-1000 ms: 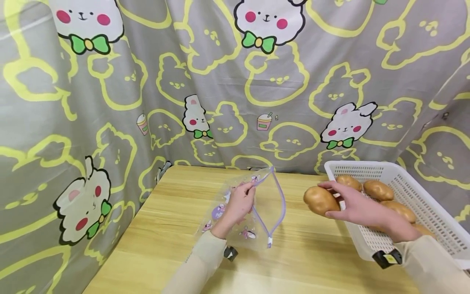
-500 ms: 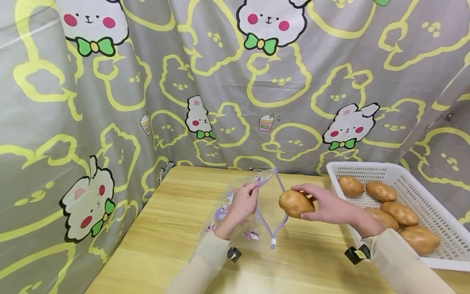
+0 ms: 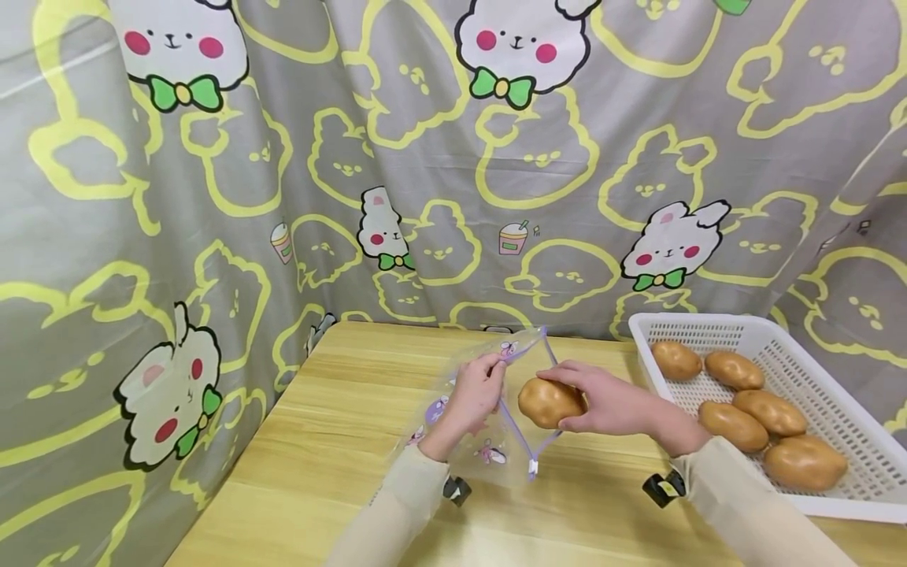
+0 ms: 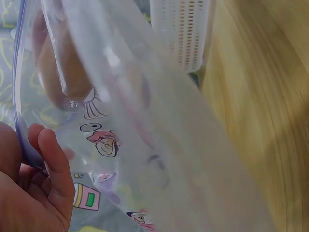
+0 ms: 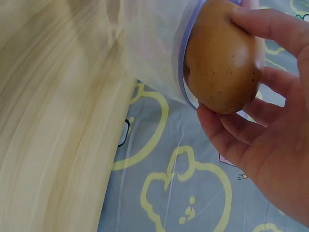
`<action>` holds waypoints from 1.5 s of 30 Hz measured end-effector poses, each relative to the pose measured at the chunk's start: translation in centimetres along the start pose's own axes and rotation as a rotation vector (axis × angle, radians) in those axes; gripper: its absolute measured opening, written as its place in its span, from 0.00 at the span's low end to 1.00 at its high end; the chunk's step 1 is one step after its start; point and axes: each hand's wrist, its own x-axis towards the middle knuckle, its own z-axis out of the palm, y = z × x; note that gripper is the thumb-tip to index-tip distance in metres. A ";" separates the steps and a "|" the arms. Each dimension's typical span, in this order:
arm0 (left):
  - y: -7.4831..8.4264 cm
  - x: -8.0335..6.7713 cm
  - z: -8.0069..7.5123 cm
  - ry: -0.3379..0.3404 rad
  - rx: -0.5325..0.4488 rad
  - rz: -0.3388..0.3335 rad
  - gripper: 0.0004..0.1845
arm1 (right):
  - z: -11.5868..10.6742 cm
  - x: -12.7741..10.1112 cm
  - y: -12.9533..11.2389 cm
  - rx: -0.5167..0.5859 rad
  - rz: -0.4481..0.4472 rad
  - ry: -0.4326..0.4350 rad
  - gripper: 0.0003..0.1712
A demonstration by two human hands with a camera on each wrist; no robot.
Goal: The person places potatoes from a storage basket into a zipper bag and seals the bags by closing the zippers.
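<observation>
Since the earlier frame, my right hand [image 3: 609,402] had carried the potato [image 3: 549,402] from basket [image 3: 836,472] to bag [image 3: 489,417] mouth, fingers curled around it; my left hand [image 3: 478,390] pinched the rim, holding it open above the surface [image 3: 340,449].

I see my left hand [image 3: 478,394] just left of centre in the head view, forearm rising from the lower middle of the frame, fingers curled and pinching the bag [image 3: 489,425] by its rim. My right hand [image 3: 602,398] sits right of centre, its sleeved forearm running in from the lower right corner. Its fingers [image 5: 263,26] and thumb wrap the potato [image 3: 549,402], palm turned toward the left hand, the two hands close together
</observation>
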 end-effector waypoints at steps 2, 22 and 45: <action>0.0 0.0 0.0 0.003 0.000 -0.005 0.15 | 0.2 0.3 -0.1 -0.006 0.014 -0.019 0.37; 0.7 0.3 0.5 0.049 -0.034 0.040 0.12 | 2.0 2.4 0.3 -0.007 0.046 -0.126 0.36; 1.0 0.7 0.5 0.073 -0.106 0.015 0.12 | 2.2 3.0 0.8 -0.031 0.022 -0.019 0.29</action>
